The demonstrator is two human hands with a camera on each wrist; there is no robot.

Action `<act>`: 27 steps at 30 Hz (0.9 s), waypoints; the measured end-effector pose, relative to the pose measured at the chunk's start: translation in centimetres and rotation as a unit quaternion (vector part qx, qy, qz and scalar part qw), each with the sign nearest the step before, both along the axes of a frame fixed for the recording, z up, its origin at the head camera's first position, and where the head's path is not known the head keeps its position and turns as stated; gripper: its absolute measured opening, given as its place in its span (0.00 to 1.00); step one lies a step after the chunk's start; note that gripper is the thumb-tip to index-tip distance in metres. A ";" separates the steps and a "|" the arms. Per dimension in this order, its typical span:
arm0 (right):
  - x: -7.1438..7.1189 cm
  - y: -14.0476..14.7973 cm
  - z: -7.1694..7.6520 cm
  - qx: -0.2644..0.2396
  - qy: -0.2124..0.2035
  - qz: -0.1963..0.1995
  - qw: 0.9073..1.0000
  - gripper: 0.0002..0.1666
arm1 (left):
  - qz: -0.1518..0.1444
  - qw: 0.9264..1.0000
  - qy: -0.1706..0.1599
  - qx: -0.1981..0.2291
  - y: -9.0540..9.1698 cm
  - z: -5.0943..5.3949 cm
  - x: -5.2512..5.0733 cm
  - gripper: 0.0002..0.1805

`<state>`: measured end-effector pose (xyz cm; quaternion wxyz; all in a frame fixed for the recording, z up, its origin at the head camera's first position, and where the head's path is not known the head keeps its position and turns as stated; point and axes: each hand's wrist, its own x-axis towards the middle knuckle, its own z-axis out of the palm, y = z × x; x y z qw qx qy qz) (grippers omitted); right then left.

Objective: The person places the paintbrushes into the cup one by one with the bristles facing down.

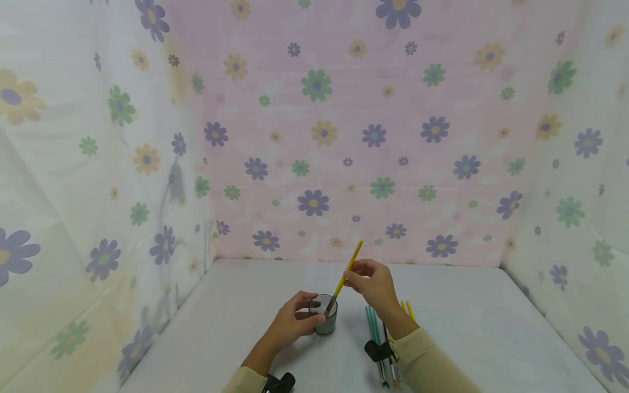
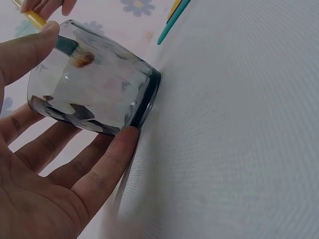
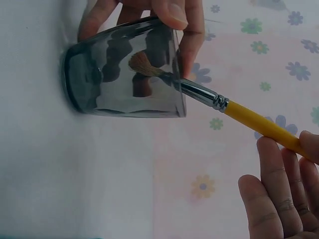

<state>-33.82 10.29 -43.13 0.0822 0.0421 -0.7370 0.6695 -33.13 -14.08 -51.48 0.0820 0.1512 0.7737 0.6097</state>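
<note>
A clear, grey-tinted drinking glass [image 1: 326, 327] stands on the white table. My left hand [image 1: 294, 321] holds it from the left, thumb near the rim and fingers around the far side. In my right hand [image 1: 377, 285] a yellow-handled paintbrush [image 1: 350, 270] is pinched between thumb and fingers, slanting down into the glass. Its brown bristles [image 3: 141, 64] are inside the glass, above the bottom, as the right wrist view shows. The silver ferrule [image 3: 199, 92] crosses the rim. No other brush shows in the glass.
Several paintbrushes lie under and beside my right forearm, among them teal-handled brushes [image 1: 372, 323] and yellow-handled brushes [image 1: 408, 310]. Flower-printed cloth [image 1: 324, 164] walls off the back and both sides of the white table [image 1: 491, 327].
</note>
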 end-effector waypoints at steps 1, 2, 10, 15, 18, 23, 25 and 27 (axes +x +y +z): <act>0.0 -0.1 -0.2 0.003 -0.004 0.001 1.000 0.14 | 0.001 1.000 0.000 -0.001 0.0 0.0 0.0 0.36; -0.1 -0.2 -0.4 0.006 -0.008 0.002 1.000 0.14 | 0.002 1.000 -0.001 -0.001 0.0 0.0 0.0 0.36; -0.4 -1.0 -1.6 0.030 -0.012 0.010 0.999 0.13 | 0.008 1.000 -0.007 -0.001 0.1 0.2 0.2 0.37; -0.5 -1.3 -2.0 0.042 -0.022 0.014 0.999 0.14 | 0.006 1.000 -0.010 0.004 0.1 0.3 0.1 0.36; -0.3 -1.5 -2.2 0.052 -0.025 0.016 0.998 0.13 | 0.005 1.000 -0.010 0.003 0.1 0.3 0.0 0.36; -0.2 -1.6 -2.5 0.062 -0.030 0.017 0.997 0.13 | 0.001 1.000 -0.007 0.007 0.0 0.1 0.0 0.36; -0.2 -1.7 -2.6 0.058 -0.034 0.018 0.998 0.13 | -0.002 1.000 -0.004 0.010 0.0 0.0 -0.1 0.36; -0.3 -1.7 -2.6 0.051 -0.039 0.018 0.998 0.14 | -0.005 1.000 0.000 0.013 0.0 -0.1 -0.2 0.36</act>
